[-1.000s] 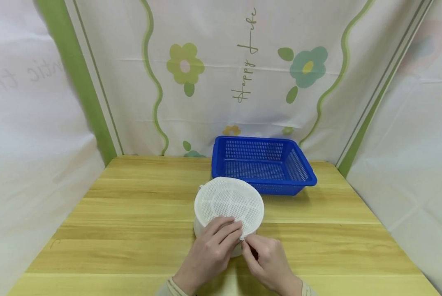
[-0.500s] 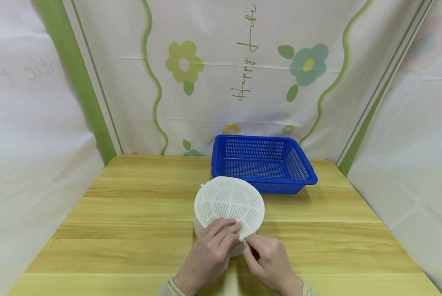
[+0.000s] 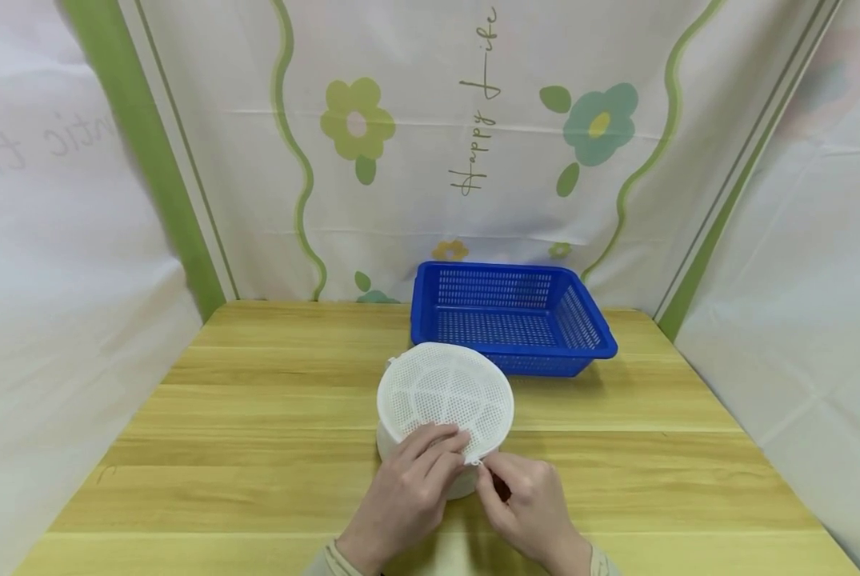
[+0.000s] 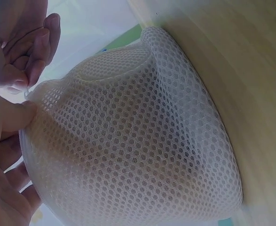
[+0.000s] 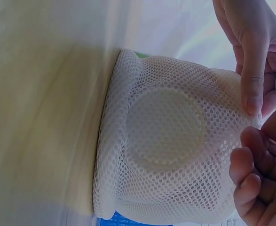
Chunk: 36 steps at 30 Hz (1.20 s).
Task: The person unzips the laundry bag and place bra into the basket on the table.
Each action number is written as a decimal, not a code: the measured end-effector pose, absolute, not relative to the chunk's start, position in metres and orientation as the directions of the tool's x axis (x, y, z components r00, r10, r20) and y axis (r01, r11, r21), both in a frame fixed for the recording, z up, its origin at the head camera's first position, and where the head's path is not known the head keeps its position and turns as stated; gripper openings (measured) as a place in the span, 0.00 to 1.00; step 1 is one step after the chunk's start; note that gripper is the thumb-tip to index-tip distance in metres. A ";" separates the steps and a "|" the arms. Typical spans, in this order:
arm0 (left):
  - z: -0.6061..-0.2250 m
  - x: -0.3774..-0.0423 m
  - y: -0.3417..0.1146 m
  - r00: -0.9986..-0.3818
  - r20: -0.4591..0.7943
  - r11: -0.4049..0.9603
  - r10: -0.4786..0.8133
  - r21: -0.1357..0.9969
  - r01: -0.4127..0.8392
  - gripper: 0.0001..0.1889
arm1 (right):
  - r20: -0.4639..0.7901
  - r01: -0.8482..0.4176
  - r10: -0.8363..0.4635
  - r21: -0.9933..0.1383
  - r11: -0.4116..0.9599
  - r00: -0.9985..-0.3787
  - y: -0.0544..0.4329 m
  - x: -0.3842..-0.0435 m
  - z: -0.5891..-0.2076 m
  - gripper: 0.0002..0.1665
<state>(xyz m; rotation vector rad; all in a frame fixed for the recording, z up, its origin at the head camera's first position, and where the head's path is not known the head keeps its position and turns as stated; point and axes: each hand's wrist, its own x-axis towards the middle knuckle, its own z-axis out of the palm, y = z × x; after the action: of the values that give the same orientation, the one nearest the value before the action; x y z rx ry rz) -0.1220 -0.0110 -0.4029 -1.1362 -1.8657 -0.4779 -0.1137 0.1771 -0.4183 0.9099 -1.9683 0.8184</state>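
A round white mesh laundry bag stands upright on the table in front of me, its flat top facing up. My left hand lies over the near edge of the bag, fingers on the top and thumb on the side, gripping the rim; the left wrist view shows that thumb against the mesh. Just to its right, my right hand pinches a small white zipper pull at the rim. Through the side mesh in the right wrist view a pale round panel shows.
A blue perforated plastic basket sits behind the bag, slightly to the right. Wooden tabletop spreads around both. A printed cloth curtain closes off the back, and white cloth hangs at either side.
My right hand has shifted slightly to the right with the zipper pull. The left hand keeps its grip on the rim, and the bag stays nearly in place.
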 end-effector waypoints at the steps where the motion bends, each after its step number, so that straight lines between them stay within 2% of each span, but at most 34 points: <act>1: -0.403 -0.122 -0.011 -0.201 0.832 0.507 0.518 -0.109 0.855 0.15 | 0.856 -0.818 -0.300 -0.216 0.533 -0.422 0.177 -0.114 -0.418 0.13; 13: -0.404 -0.122 -0.013 -0.227 0.814 0.507 0.534 -0.094 0.857 0.12 | 0.866 -0.858 -0.336 -0.180 0.480 -0.370 0.173 -0.114 -0.417 0.12; 30: -0.404 -0.122 -0.011 -0.221 0.826 0.509 0.519 -0.091 0.856 0.15 | 0.873 -0.864 -0.329 -0.178 0.470 -0.359 0.172 -0.112 -0.414 0.12; 36: -0.405 -0.121 -0.011 -0.230 0.823 0.508 0.520 -0.081 0.858 0.11 | 0.875 -0.858 -0.318 -0.185 0.479 -0.366 0.173 -0.112 -0.415 0.11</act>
<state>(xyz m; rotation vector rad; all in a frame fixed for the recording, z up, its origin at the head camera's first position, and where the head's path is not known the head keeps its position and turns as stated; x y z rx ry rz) -0.1213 -0.0112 -0.4051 -1.1368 -1.8981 -0.5008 -0.1125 0.1729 -0.4153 0.9796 -1.9083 0.8349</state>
